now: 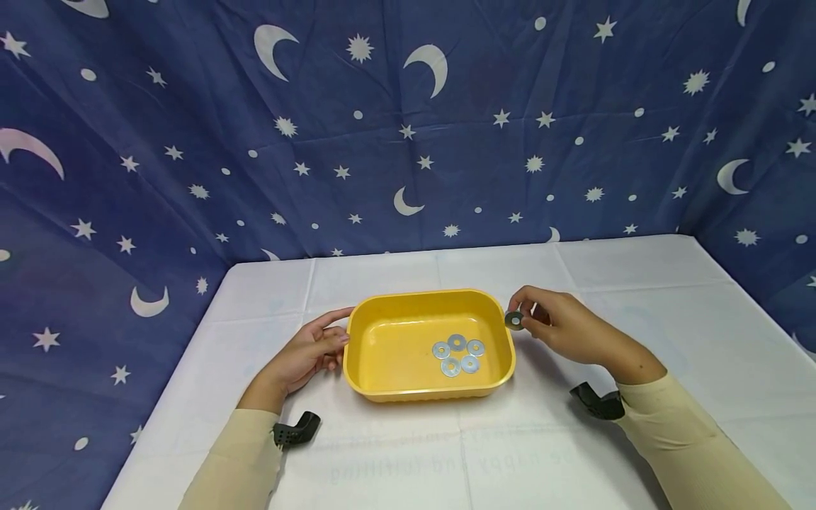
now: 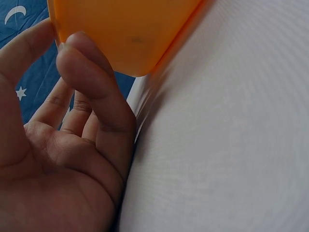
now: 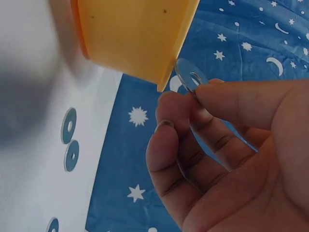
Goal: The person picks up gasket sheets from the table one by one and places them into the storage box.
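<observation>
A yellow plastic tray (image 1: 395, 393) stands on the white tabletop, with several flat metal washers (image 1: 450, 367) lying in its right half. At its left end my left hand (image 1: 309, 358) holds the rim and outer wall. The left wrist view shows bent fingers against the tray's wall (image 2: 130, 38). Just outside the right rim, my right hand (image 1: 551, 322) pinches one washer (image 1: 514, 320) between thumb and fingertips. In the right wrist view that washer (image 3: 190, 75) is tilted close to the tray's rim.
The right wrist view shows three more washers on the white cloth (image 3: 29, 188), including one washer (image 3: 69, 125) near another; the head view does not show them. A dark blue curtain (image 1: 395, 142) with moons and stars rises behind the table. Black wrist mounts (image 1: 296, 430) sit at both sleeves.
</observation>
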{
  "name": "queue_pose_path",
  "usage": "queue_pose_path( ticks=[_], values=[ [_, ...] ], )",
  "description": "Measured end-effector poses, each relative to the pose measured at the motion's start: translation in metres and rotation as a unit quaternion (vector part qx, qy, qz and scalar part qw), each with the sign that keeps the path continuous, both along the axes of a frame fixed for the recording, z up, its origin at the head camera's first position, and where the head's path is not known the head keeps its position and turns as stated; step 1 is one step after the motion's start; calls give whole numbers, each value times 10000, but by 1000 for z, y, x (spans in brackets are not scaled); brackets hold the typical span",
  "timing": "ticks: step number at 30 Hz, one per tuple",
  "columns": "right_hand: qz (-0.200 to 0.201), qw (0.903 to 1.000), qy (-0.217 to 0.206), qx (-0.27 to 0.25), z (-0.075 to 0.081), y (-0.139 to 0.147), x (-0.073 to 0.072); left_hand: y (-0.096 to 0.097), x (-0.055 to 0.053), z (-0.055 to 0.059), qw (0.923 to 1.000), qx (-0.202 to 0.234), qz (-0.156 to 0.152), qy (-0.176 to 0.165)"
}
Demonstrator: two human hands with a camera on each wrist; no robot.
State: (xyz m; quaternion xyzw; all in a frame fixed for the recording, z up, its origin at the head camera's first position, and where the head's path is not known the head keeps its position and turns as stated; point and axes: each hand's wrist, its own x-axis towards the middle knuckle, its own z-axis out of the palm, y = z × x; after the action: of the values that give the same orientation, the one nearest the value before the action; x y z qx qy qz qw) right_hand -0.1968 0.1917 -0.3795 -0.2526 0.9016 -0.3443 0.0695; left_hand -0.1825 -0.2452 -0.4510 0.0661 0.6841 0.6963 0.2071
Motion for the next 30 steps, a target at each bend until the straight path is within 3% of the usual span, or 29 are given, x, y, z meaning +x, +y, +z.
queue_pose_path(
  ticks=[6,17,30],
  values=[
    [178,9998,-72,75,2,-7,2,4,0,-5,9999,132,-57,-17],
    [953,9937,45,594,23,-30,-7,-4,0,-1,9999,100,-21,3],
    [1290,9862,74,1032,34,-49,-10,-3,0,1,10000,26,17,-51]
  ],
)
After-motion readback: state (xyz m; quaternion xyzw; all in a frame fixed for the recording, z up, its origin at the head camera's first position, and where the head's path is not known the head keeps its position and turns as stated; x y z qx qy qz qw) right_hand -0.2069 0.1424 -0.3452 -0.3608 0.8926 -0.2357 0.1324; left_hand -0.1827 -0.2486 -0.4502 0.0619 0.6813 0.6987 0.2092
